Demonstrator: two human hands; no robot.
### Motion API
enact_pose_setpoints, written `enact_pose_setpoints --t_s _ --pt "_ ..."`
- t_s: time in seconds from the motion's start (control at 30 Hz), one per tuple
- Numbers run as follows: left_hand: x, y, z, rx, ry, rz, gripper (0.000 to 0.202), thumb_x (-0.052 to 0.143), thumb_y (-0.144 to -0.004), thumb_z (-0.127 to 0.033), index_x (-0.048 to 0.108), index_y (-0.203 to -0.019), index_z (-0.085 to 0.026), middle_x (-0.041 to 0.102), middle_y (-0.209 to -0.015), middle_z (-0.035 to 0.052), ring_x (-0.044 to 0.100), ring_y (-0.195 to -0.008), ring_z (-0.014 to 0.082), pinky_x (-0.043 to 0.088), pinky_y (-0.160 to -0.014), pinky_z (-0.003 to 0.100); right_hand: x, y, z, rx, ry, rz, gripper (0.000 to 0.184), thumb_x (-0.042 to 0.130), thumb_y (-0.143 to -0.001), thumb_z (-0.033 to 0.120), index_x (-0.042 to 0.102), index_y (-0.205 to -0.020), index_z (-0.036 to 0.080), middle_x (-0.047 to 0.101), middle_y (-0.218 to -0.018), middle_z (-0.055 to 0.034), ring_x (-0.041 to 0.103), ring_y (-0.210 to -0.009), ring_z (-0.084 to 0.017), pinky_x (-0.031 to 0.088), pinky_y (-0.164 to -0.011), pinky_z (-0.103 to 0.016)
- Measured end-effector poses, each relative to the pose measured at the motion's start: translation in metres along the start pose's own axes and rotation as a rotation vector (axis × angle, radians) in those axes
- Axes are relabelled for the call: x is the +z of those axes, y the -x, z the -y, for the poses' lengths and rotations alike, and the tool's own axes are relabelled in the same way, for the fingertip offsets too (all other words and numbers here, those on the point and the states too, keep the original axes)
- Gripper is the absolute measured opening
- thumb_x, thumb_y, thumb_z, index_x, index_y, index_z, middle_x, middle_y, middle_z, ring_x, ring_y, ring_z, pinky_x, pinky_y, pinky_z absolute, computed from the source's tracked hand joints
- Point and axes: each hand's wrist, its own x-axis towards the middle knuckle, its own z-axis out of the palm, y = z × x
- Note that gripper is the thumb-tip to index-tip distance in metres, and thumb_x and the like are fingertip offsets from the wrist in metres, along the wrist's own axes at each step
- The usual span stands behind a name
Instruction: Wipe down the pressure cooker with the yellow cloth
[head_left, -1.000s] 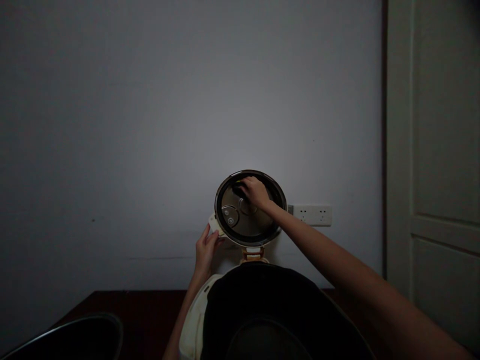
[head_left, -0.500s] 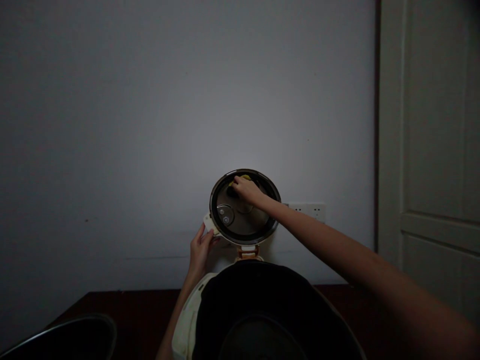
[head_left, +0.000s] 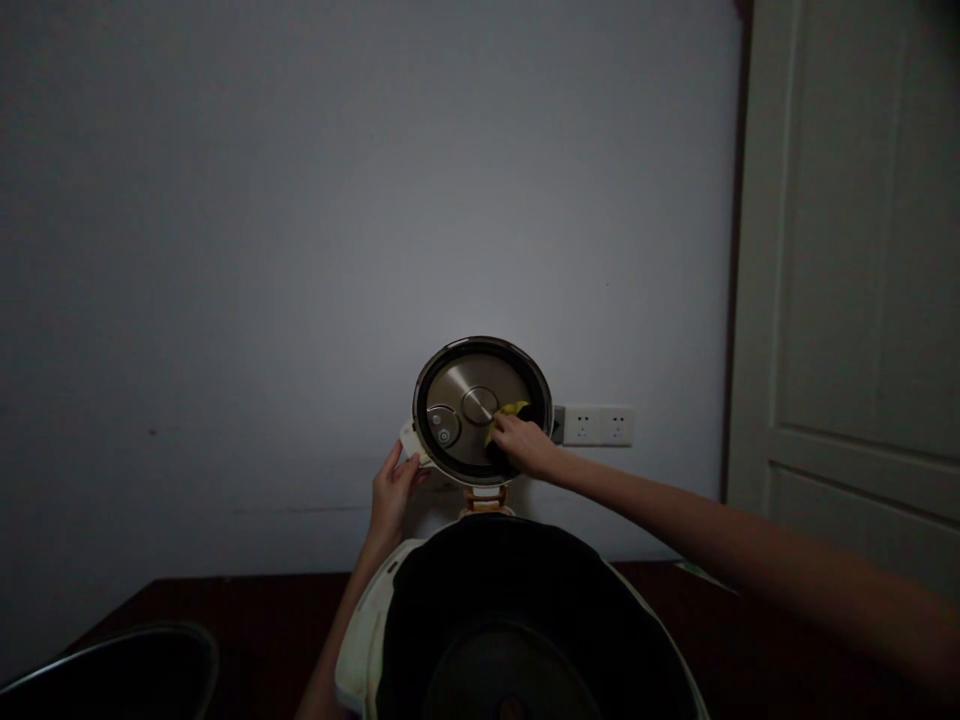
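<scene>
A white rice cooker (head_left: 375,630) stands open in front of me, its dark inner cavity (head_left: 517,620) facing up. Its round lid (head_left: 457,395) is raised upright against the wall, showing a metal inner plate. My left hand (head_left: 391,492) grips the lid's left edge by the white latch tab. My right hand (head_left: 525,445) presses a yellow-and-dark sponge (head_left: 508,411) against the lower right part of the inner plate, fingers closed on it.
A dark metal inner pot (head_left: 127,675) sits at the lower left on the dark wooden table (head_left: 247,620). A white wall socket (head_left: 598,426) is behind the lid to the right. A white door (head_left: 855,300) fills the right side.
My right hand has slid the sponge from the upper part of the lid's inner plate down to its lower right. My left hand has kept its hold on the lid's edge.
</scene>
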Motion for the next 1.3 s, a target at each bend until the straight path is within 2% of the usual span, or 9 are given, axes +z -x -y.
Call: enact_pose_setpoints --t_s 0.07,0.17,0.3,0.47,0.73,0.9,1.03,1.17,1.3 --pt "0.001 0.001 -0.001 0.006 -0.001 0.001 0.057 0.064 -0.080 -0.014 0.047 -0.135 -0.011 0.074 -0.089 0.0057 0.069 -0.073 0.0137 0.056 -0.074 0.026 0.004 0.002 0.013 -0.058 -0.012 -0.012 0.024 0.044 -0.089 0.010 0.061 -0.105 0.015 0.056 -0.112 -0.0150 0.054 -0.101 -0.025 0.051 -0.064 -0.029" --pt "0.002 0.003 -0.003 0.015 -0.015 0.004 0.055 0.065 -0.079 -0.015 0.050 -0.132 -0.013 0.074 -0.095 0.0070 0.069 -0.075 0.0145 0.056 -0.073 0.026 0.002 -0.015 0.019 -0.031 -0.054 -0.128 0.024 0.042 -0.090 0.011 0.057 -0.108 0.015 0.054 -0.115 -0.0154 0.049 -0.105 -0.026 0.050 -0.063 -0.030" --pt "0.002 0.004 -0.005 0.016 -0.022 -0.005 0.055 0.068 -0.078 -0.017 0.053 -0.130 -0.014 0.072 -0.103 0.0087 0.069 -0.079 0.0159 0.056 -0.072 0.025 -0.004 -0.054 0.009 0.077 -0.193 -0.299 0.020 0.047 -0.091 0.017 0.054 -0.110 0.016 0.052 -0.118 -0.0139 0.045 -0.108 -0.026 0.047 -0.081 -0.038" --pt "0.001 0.004 -0.004 0.022 -0.016 0.021 0.054 0.067 -0.078 -0.018 0.054 -0.130 -0.015 0.071 -0.108 0.0088 0.069 -0.083 0.0164 0.056 -0.074 0.026 0.002 -0.073 0.000 0.283 -0.397 -0.417 0.017 0.048 -0.093 0.027 0.053 -0.106 0.017 0.051 -0.115 -0.0123 0.045 -0.107 -0.026 0.045 -0.083 -0.037" --pt "0.001 0.003 -0.002 0.032 -0.025 0.028 0.054 0.069 -0.077 -0.020 0.055 -0.129 -0.015 0.070 -0.108 0.0096 0.069 -0.082 0.0167 0.056 -0.074 0.027 0.033 -0.024 0.025 0.131 -0.380 -0.330 0.016 0.053 -0.089 0.019 0.053 -0.105 0.017 0.049 -0.113 -0.0123 0.044 -0.103 -0.025 0.044 -0.082 -0.036" --pt "-0.001 0.001 0.000 0.042 -0.046 0.035 0.061 0.070 -0.076 -0.023 0.051 -0.133 -0.014 0.073 -0.098 0.0090 0.070 -0.081 0.0178 0.056 -0.074 0.028 0.018 -0.058 0.025 0.226 -0.365 -0.374 0.017 0.046 -0.092 0.019 0.052 -0.108 0.018 0.049 -0.117 -0.0150 0.042 -0.106 -0.027 0.044 -0.080 -0.040" --pt "-0.002 0.000 0.001 0.053 -0.048 0.036 0.060 0.070 -0.075 -0.025 0.052 -0.131 -0.013 0.072 -0.104 0.0101 0.069 -0.083 0.0180 0.056 -0.075 0.028 -0.001 -0.091 0.026 0.143 -0.381 -0.393 0.017 0.048 -0.092 0.020 0.054 -0.107 0.017 0.050 -0.117 -0.0143 0.042 -0.107 -0.027 0.043 -0.082 -0.040" --pt "0.000 0.001 0.001 0.050 -0.034 0.029 0.054 0.069 -0.075 -0.024 0.056 -0.126 -0.014 0.068 -0.114 0.0110 0.068 -0.087 0.0180 0.055 -0.075 0.027 -0.012 -0.100 0.027 -0.016 -0.324 -0.365 0.022 0.047 -0.091 0.015 0.054 -0.112 0.016 0.049 -0.121 -0.0141 0.041 -0.111 -0.027 0.042 -0.085 -0.043" --pt "0.000 0.001 0.001 0.056 -0.039 0.021 0.056 0.069 -0.076 -0.024 0.054 -0.129 -0.014 0.070 -0.109 0.0106 0.068 -0.084 0.0175 0.055 -0.077 0.029 -0.022 -0.099 0.010 0.069 -0.311 -0.371 0.024 0.044 -0.092 0.013 0.053 -0.114 0.017 0.049 -0.120 -0.0150 0.041 -0.111 -0.027 0.043 -0.083 -0.044"
